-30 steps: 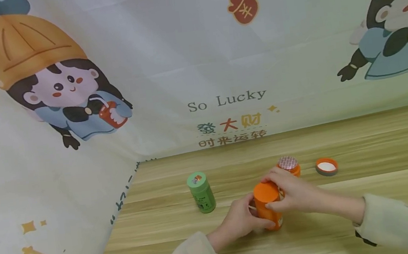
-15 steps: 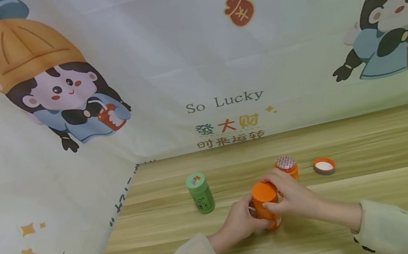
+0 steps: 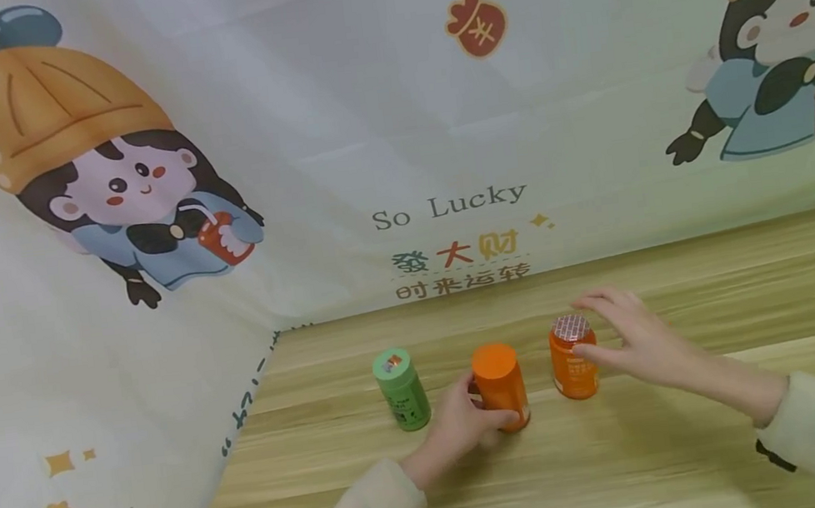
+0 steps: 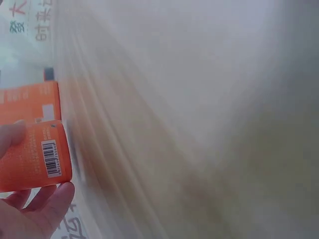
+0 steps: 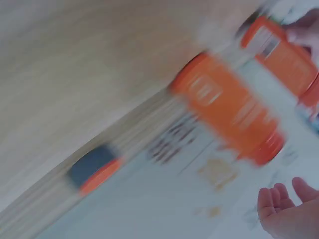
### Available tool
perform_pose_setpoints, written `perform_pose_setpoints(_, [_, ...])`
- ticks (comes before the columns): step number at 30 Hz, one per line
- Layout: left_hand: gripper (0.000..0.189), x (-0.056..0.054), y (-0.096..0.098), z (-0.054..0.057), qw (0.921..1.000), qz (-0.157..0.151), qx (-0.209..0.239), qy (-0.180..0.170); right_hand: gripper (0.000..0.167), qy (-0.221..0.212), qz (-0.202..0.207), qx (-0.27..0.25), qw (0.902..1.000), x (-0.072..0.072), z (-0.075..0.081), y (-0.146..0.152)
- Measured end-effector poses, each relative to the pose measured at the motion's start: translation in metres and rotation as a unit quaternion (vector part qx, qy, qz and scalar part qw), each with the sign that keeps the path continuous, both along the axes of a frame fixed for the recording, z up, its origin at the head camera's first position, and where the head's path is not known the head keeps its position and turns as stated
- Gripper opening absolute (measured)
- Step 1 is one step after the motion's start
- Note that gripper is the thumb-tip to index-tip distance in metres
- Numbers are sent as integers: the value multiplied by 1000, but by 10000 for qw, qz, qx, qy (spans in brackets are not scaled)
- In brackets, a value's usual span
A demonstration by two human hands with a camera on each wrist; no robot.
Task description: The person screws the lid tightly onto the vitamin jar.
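Note:
My left hand [image 3: 465,423] grips the lower part of an orange bottle [image 3: 501,386] topped with a smooth orange cap. A printed barcode shows on that bottle [image 4: 35,159] in the left wrist view, with its base close to the tabletop. A second orange bottle [image 3: 575,365] stands upright just to the right, uncapped, with a patterned seal over its mouth. Around the top of this second bottle my right hand [image 3: 636,337] is spread, thumb overlapping it in the head view. In the right wrist view, the right hand [image 5: 289,211] appears apart from it, fingers loosely bent and holding nothing.
A green bottle [image 3: 404,393] stands left of the held one. An orange and dark grey lid [image 5: 97,169] lies on the wooden table [image 3: 759,289], hidden behind the right hand in the head view. A printed cloth [image 3: 337,170] hangs behind and at the left.
My left hand has carried the capped bottle left and farther back, closer to the green one. My right hand has let go of it and moved right to the seal-topped bottle.

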State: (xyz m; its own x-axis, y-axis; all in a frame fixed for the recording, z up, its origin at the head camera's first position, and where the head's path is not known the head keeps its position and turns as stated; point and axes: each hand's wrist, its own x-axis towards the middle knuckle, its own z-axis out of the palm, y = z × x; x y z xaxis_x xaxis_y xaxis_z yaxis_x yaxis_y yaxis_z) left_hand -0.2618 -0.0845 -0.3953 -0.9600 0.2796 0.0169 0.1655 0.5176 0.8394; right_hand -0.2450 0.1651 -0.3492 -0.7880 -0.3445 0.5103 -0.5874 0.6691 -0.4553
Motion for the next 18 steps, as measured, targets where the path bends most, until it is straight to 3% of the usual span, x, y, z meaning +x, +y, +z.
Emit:
perform_pose_setpoints(4, [57,-11,-2,-1,9998,191,-16,103,51,-108,-84,148,9998,-19,-4,29])
perform_pose_setpoints(9, [62,-19,-2,-2,9993,357,87,69,56,-593,-143,473,9970,-35,-12,60])
perform_pose_setpoints(15, [61,-26,-1,-3,9991,376,-56,172,58,-1000,-295,879,9907,-41,-19,79])
perform_pose_setpoints(18, [68,-24,1,-3,9987,434,-37,259,59,-1169,-297,988,9878,-41,-20,82])
